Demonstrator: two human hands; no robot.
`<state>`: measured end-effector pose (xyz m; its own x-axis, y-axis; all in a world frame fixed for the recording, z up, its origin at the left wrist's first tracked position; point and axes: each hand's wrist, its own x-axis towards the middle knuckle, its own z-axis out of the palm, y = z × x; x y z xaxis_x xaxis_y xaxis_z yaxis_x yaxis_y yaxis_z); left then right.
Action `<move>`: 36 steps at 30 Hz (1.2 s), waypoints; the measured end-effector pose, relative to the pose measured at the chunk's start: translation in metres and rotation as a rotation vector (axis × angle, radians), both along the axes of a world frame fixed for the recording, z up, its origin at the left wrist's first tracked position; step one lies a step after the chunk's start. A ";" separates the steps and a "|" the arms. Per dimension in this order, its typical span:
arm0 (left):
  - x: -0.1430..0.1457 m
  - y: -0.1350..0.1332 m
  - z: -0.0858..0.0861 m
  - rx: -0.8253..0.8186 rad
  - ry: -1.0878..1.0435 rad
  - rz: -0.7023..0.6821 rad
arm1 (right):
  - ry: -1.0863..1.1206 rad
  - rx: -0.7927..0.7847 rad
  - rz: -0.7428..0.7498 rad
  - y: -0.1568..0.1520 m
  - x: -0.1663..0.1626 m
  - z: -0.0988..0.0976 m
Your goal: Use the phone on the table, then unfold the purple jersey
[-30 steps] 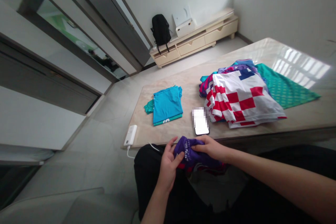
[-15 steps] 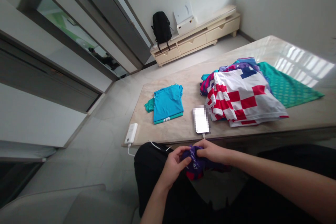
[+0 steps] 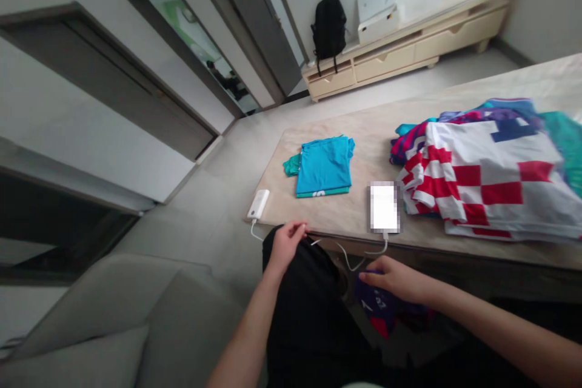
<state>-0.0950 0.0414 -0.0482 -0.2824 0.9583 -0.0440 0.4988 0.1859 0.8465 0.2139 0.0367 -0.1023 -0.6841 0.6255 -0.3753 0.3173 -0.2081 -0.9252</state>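
Observation:
My right hand (image 3: pixel 398 279), below the table's front edge, grips a purple garment (image 3: pixel 378 303) with white marks and a red patch. The cloth hangs over my lap, partly in shadow. My left hand (image 3: pixel 288 244) is above my left knee at the table edge, thumb and fingers pressed together; whether anything is between them I cannot make out. A white cable (image 3: pixel 348 262) loops between the hands, its end in the phone (image 3: pixel 384 207) on the table. Beyond the left hand lies a folded blue shirt (image 3: pixel 324 163) with green cloth under it.
A heap of shirts, with a red-and-white checked shirt (image 3: pixel 495 185) on top, covers the right of the marble table (image 3: pixel 368 124). A white power bank (image 3: pixel 258 204) sits at the left corner. Beyond are a low cabinet (image 3: pixel 386 66) and black backpack (image 3: pixel 329 33). A sofa (image 3: pixel 195 303) stands left.
My left hand has left the purple garment and moved left to the table edge. The right hand still holds the garment, which now hangs lower. The view has turned left.

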 end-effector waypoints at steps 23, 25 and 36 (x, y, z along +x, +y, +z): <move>-0.227 0.063 -0.088 0.129 0.486 0.567 | -0.301 -0.182 -0.014 -0.011 -0.006 -0.039; -0.229 0.063 -0.087 0.132 0.498 0.546 | -0.301 -0.204 -0.018 -0.011 -0.007 -0.036; -0.214 0.059 -0.086 0.210 0.654 0.497 | -0.298 -0.194 -0.057 -0.011 -0.007 -0.025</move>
